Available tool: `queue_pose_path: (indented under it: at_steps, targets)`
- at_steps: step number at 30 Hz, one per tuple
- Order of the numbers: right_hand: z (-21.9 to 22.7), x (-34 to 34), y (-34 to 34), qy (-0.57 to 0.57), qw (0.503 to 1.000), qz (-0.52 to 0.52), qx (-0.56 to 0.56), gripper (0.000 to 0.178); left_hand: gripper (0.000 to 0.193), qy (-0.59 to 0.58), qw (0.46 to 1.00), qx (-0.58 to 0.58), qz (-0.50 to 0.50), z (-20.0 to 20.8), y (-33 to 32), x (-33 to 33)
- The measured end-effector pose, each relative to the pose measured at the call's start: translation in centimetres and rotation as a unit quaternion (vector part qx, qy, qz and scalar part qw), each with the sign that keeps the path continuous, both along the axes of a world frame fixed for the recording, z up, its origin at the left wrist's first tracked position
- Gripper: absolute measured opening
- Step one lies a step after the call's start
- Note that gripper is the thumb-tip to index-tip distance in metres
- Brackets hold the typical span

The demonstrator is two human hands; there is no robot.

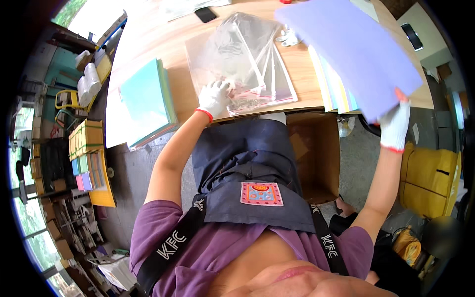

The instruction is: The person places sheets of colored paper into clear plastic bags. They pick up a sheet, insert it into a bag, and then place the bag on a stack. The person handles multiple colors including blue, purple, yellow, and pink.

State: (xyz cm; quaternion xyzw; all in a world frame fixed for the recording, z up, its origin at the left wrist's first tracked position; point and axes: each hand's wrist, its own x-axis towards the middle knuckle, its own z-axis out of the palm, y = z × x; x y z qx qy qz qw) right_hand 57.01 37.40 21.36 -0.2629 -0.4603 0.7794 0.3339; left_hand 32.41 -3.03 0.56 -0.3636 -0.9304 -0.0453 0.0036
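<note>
A pile of clear plastic bags [247, 59] with red-edged openings lies on the table in front of me. My left hand [214, 98], in a white glove with a red cuff, is at the near left corner of the pile. Its bent fingers grip the edge of a bag that sits askew to the left. On the right, my gloved right hand [394, 123] grips a large lavender sheet [351, 54] by its near right corner, thumb on top. That sheet is tilted above a stack of pastel paper [329, 81] and partly covers it.
A stack of light-blue-topped paper [146, 101] stands at the table's left edge. A black phone [206, 14] and a spare white glove [288, 37] lie farther back. Below the table is an open cardboard box [316, 158]. Yellow-wrapped bundles [428, 180] stand at right.
</note>
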Motion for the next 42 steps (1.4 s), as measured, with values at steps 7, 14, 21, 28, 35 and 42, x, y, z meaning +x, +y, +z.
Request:
queue_pose_path:
  at_steps: [7, 14, 21, 28, 35, 42]
  targets:
    - [-4.8, 2.9, -9.7, -0.147, 0.969, 0.196, -0.022, 0.063, 0.019, -0.099, 0.985, 0.125, 0.063, -0.6, -2.7, -1.1]
    - [-11.7, 0.6, -13.7, -0.156, 0.925, 0.336, -0.09, 0.076, 0.023, -0.032, 0.995, 0.014, 0.097, -1.7, -4.1, -5.0]
    - [-16.3, -2.8, -16.7, -0.134, 0.92, 0.322, -0.178, 0.052, 0.022, -0.112, 0.943, 0.207, 0.237, -2.8, -4.7, -5.6]
    - [-21.5, -4.0, -14.9, -0.068, 0.935, 0.294, -0.183, 0.05, 0.012, 0.023, 0.928, 0.239, 0.285, -3.6, -6.5, -2.5]
    - [-21.8, -3.6, -16.0, -0.042, 0.92, 0.237, -0.31, 0.037, 0.034, 0.079, 0.926, 0.342, 0.142, -1.8, -4.1, -1.6]
    - [-20.1, -3.8, -19.4, 0.032, 0.928, 0.218, -0.302, 0.04, 0.053, -0.168, 0.66, 0.7, 0.214, -0.2, 2.3, 7.3]
